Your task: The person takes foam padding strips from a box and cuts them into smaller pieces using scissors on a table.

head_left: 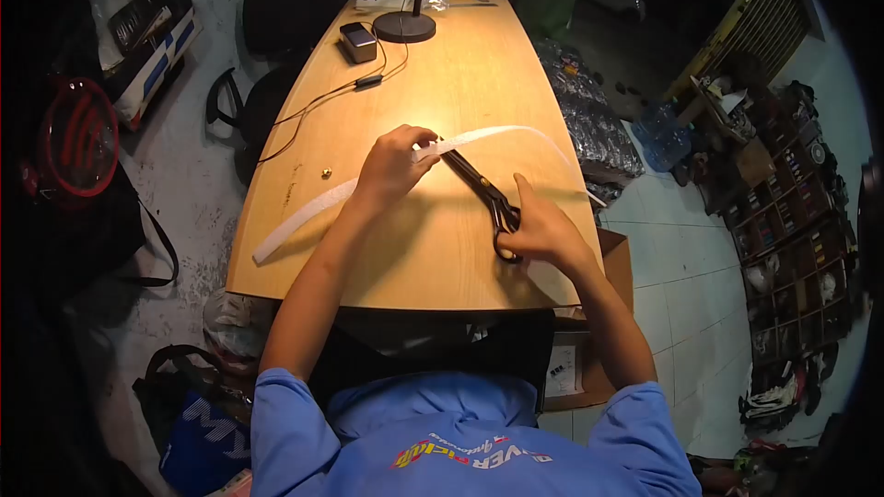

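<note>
A long white strip [308, 214] lies curved across the wooden table, its right part arching up above the surface. My left hand [398, 164] pinches the strip near its middle, thumb and fingers together. Black scissors [482, 184] are in my right hand [543, 228], with fingers through the handles. The scissors' blades point up and left, and their tips meet the strip just right of my left fingertips. Whether the blades are parted at the strip is too small to tell.
On the wooden table [433, 267] are a lamp base [404, 27], a small black device [358, 42], a cable with an inline switch [368, 82] and a small brass-coloured piece [326, 173]. A cardboard box [615, 262] stands beside the right edge. Chairs are at the left.
</note>
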The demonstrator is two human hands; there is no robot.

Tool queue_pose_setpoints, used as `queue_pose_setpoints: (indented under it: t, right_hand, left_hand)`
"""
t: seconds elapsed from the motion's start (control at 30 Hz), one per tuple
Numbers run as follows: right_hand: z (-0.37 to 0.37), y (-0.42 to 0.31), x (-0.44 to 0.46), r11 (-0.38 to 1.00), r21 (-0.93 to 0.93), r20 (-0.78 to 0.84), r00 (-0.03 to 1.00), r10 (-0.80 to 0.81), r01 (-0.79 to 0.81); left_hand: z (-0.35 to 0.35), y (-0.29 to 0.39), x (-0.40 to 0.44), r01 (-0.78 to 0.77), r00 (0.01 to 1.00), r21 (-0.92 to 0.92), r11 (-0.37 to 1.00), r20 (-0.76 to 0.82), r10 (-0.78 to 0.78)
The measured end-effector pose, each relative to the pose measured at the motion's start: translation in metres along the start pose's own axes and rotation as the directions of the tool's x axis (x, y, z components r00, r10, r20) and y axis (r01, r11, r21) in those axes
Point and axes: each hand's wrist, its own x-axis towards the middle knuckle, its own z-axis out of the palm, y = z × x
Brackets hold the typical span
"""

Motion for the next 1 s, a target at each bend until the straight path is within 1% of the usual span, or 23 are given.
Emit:
queue_pose_setpoints:
  t: [0.03,0.07,0.17,0.2,0.3,0.33,0.43,0.47,0.57,0.6,0.7,0.8,0.87,0.93,1.0]
  right_hand:
    - [-0.005,-0.002,-0.009,1.0,0.014,0.018,1.0,0.004,-0.005]
    - [-0.011,-0.005,-0.017,0.988,0.145,0.128,0.991,0.026,-0.045]
    - [-0.01,0.01,-0.028,0.9,0.419,0.309,0.951,-0.012,-0.124]
    - [-0.015,0.0,-0.037,0.922,0.348,0.33,0.943,0.051,-0.171]
    - [-0.004,0.009,-0.039,0.865,0.439,0.354,0.931,0.084,-0.245]
    - [-0.006,0.006,-0.045,0.867,0.45,0.376,0.926,0.034,-0.214]
    - [0.006,0.005,-0.062,0.82,0.53,0.367,0.93,0.007,-0.215]
    - [0.007,0.004,-0.066,0.799,0.572,0.393,0.917,-0.068,-0.186]
    - [0.023,0.007,-0.077,0.706,0.705,0.3,0.93,-0.212,-0.066]
    - [0.026,0.008,-0.077,0.715,0.698,0.293,0.929,-0.226,-0.047]
    - [0.022,0.002,-0.078,0.699,0.688,0.366,0.925,-0.105,-0.193]
    - [0.021,-0.003,-0.081,0.712,0.684,0.354,0.926,-0.131,-0.161]
    - [0.026,-0.003,-0.083,0.751,0.654,0.305,0.94,-0.151,-0.092]
    - [0.032,0.0,-0.085,0.782,0.622,0.27,0.949,-0.164,-0.042]
    - [0.031,-0.005,-0.083,0.784,0.618,0.265,0.954,-0.142,-0.055]
  left_hand:
    - [0.0,-0.001,0.0,0.023,1.0,-0.016,1.0,0.008,-0.023]
    - [-0.001,-0.001,-0.003,0.048,0.999,-0.033,0.998,0.018,-0.047]
    - [-0.005,-0.004,-0.008,0.089,0.994,-0.07,0.994,0.065,-0.084]
    - [-0.008,-0.002,-0.008,0.112,0.991,-0.078,0.991,0.082,-0.106]
    - [-0.01,-0.001,-0.011,0.167,0.98,-0.114,0.979,0.129,-0.152]
    - [-0.01,-0.002,-0.011,0.179,0.977,-0.128,0.975,0.142,-0.161]
    - [-0.007,-0.009,-0.015,0.088,0.983,-0.071,0.994,0.168,-0.075]
    - [-0.007,-0.011,-0.015,0.037,0.984,-0.028,0.999,0.173,-0.031]
    - [-0.012,-0.002,-0.016,0.112,0.97,-0.046,0.993,0.221,-0.099]
    - [-0.012,-0.002,-0.016,0.117,0.973,-0.059,0.991,0.208,-0.103]
    - [-0.008,-0.003,-0.016,0.134,0.975,-0.087,0.987,0.187,-0.116]
    - [-0.008,-0.009,-0.017,0.179,0.972,-0.078,0.981,0.17,-0.164]
    - [-0.009,-0.012,-0.018,0.226,0.962,-0.063,0.972,0.172,-0.212]
    - [-0.01,-0.01,-0.018,0.221,0.962,-0.07,0.973,0.178,-0.206]
    - [-0.011,-0.004,-0.017,0.21,0.962,-0.071,0.975,0.194,-0.193]
